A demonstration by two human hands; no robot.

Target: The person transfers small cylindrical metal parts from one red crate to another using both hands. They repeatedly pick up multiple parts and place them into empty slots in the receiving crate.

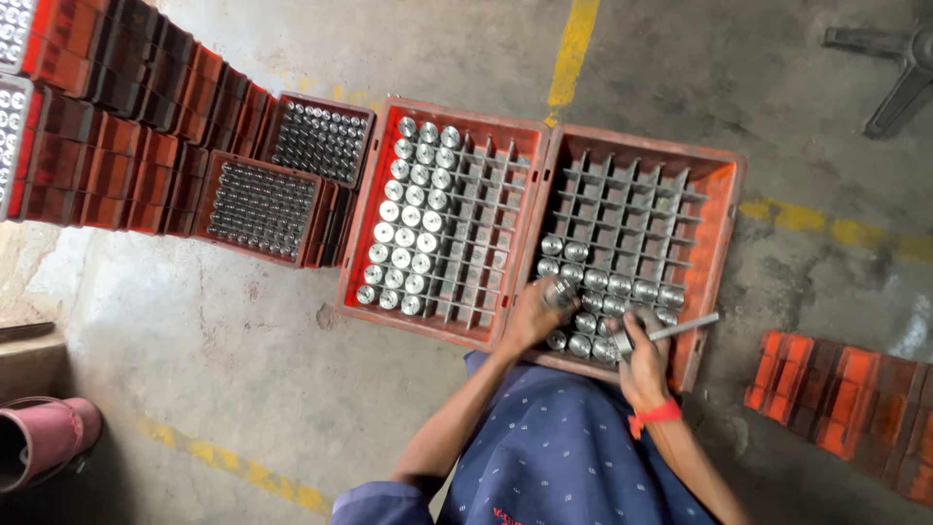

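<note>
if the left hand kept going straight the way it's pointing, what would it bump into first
The left hand holds a metal cylinder and points up and to the right over the right crate. Straight on, it would probably first meet the cylinders standing in the grid, though its height above them is hard to judge.

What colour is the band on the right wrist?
Red-orange wristband, clearest in the head view, just below the right hand.

1. The left hand (533, 316) grips a metal cylinder (561, 292) over the right orange crate (724, 209).
2. The right hand (643, 362) holds a metal rod (680, 329).
3. The left orange crate (364, 248) stands touching it, partly filled.
</note>
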